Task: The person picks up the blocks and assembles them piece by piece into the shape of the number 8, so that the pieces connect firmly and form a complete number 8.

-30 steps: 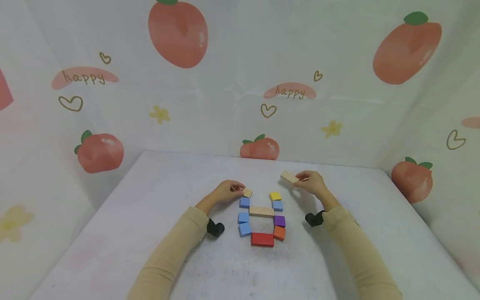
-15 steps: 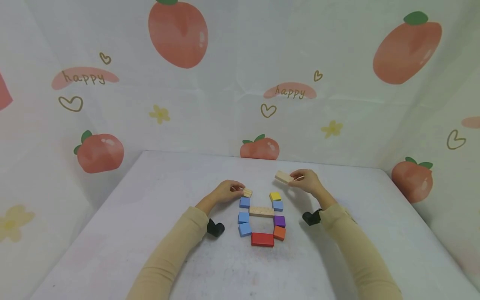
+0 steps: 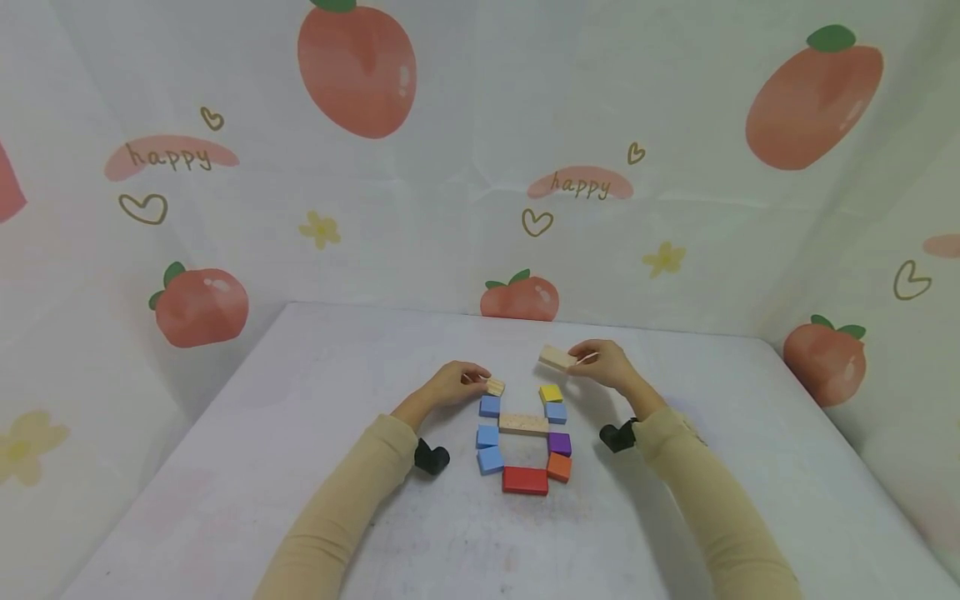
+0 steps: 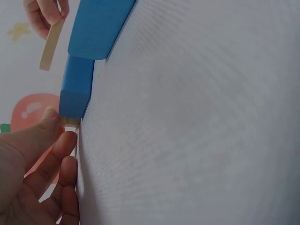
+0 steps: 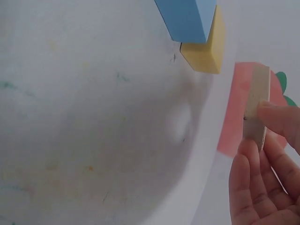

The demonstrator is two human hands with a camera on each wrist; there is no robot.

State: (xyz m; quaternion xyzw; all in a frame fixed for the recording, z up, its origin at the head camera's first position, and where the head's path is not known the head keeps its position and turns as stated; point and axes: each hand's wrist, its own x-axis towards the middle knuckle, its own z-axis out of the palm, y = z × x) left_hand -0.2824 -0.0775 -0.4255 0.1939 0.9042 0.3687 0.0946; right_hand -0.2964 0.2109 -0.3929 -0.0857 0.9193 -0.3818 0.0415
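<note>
My left hand (image 3: pixel 454 385) pinches a small natural-wood block (image 3: pixel 495 387) that sits on the table at the far end of the left row. In the left wrist view, thumb and fingertips lie at the visible end of that block (image 4: pixel 70 122), just past a blue block (image 4: pixel 75 98). Above the table, my right hand (image 3: pixel 604 365) grips one end of a flat plain wooden block (image 3: pixel 556 358). Its other end points left, beyond the yellow block (image 3: pixel 551 392). The right wrist view shows the thumb on one side of this wooden block (image 5: pixel 258 89) and fingers opposite.
Blue blocks (image 3: pixel 487 436) line the left side; blue (image 3: pixel 556 412), purple (image 3: pixel 559 443) and orange (image 3: pixel 559 467) blocks line the right. A wooden block (image 3: pixel 523 424) bridges the rows, and a red block (image 3: pixel 525 480) lies nearest. A printed cloth (image 3: pixel 450 225) hangs behind the white table (image 3: pixel 360 342).
My right hand has moved left with the wooden block, toward the space between the far ends of the rows. The left hand and the blocks on the table stay in place.
</note>
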